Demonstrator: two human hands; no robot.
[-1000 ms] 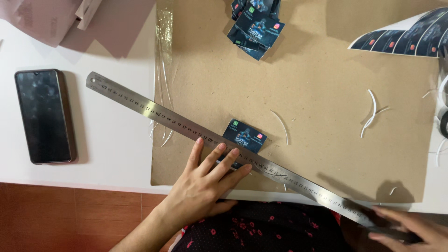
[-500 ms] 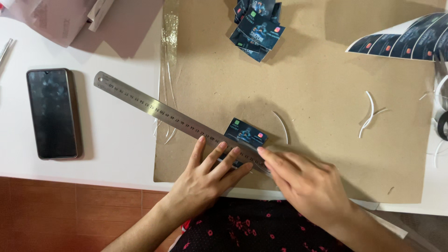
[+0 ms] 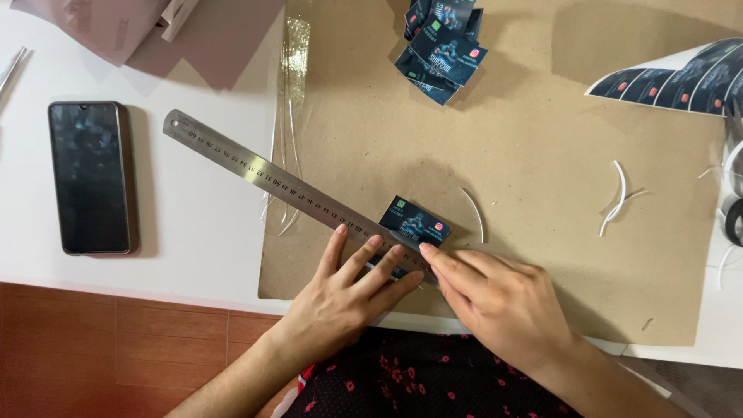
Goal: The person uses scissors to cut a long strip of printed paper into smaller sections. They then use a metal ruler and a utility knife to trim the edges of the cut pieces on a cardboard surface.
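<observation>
The left hand (image 3: 340, 298) lies flat with its fingers (image 3: 370, 255) spread, pressing a long steel ruler (image 3: 271, 182) down across a small dark printed card (image 3: 415, 222) on a sheet of brown cardboard (image 3: 526, 139). The ruler runs aslant from the white worktop (image 3: 201, 232) onto the cardboard, its near end hidden under the hands. The right hand (image 3: 499, 298) reaches in beside the left, fingertips touching the ruler's edge at the card; whether it pinches a blade or anything else I cannot tell.

This looks like the trimming step: the straightedge is being set on the card's margin. The next move would call for steady downward pressure from the left hand and a stroke kept tight to the ruler.

A pile of cut cards (image 3: 439, 46) sits at the cardboard's far edge, an uncut printed sheet (image 3: 673, 77) to the right, white offcut strips (image 3: 619, 197) between, and a smartphone (image 3: 89, 178) well to the left.
</observation>
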